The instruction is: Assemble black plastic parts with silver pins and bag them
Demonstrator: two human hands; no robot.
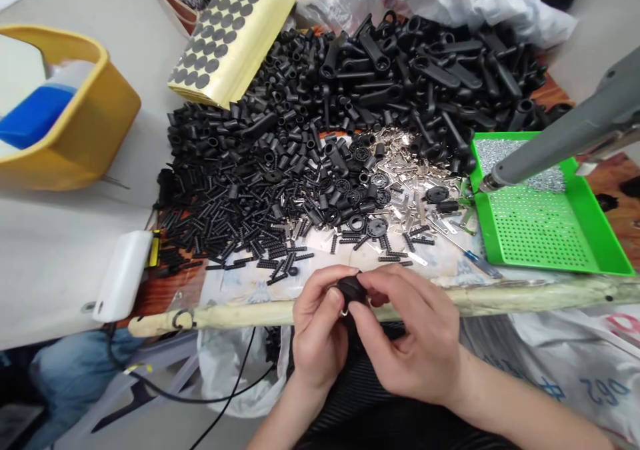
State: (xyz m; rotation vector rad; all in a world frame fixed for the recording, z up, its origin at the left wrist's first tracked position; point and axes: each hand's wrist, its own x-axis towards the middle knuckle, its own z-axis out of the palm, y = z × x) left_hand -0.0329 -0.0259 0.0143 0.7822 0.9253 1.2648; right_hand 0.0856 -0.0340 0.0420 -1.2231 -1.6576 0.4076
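Observation:
My left hand [317, 333] and my right hand [410, 337] meet at the table's near edge, both pinched around a small black round plastic part [351, 290] with a bit of metal showing beneath it. Just beyond them a big heap of black plastic pieces [310, 143] covers the table: short tubes, ribbed pins, round discs and long lever arms [440, 70]. Small shiny metal clips [405, 190] lie scattered in the middle of the heap.
A green perforated tray [545, 230] with tiny screws sits at right, a grey electric screwdriver [565, 143] hanging over it. A yellow bin [85, 123] stands at left, a sheet of black adhesive dots [235, 30] at the back, a white device [123, 273] near the edge.

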